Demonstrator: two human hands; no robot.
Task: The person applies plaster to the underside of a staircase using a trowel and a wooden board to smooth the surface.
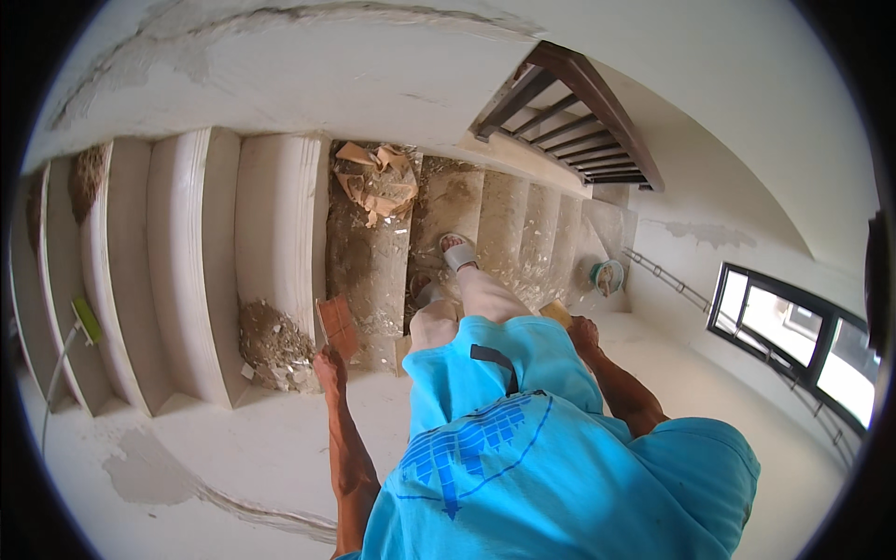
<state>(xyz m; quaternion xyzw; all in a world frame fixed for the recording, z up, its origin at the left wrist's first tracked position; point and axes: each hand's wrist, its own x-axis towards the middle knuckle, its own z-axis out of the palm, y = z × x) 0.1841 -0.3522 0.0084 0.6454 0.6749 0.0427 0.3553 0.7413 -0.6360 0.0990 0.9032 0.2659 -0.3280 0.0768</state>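
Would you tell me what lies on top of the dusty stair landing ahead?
On the landing lie crumpled brown paper sacking and dust. A rubble heap sits left of it. The person's legs hide its right part.

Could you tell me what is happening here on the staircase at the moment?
A person in a turquoise shirt and shorts is on a staircase, one sandalled foot set on a dusty step. The left hand holds a reddish-brown tile; the right hand grips a yellowish flat piece, perhaps another tile. A pile of rubble lies on a step by the left hand, crumpled brown paper farther along, and a small bucket sits off to the right.
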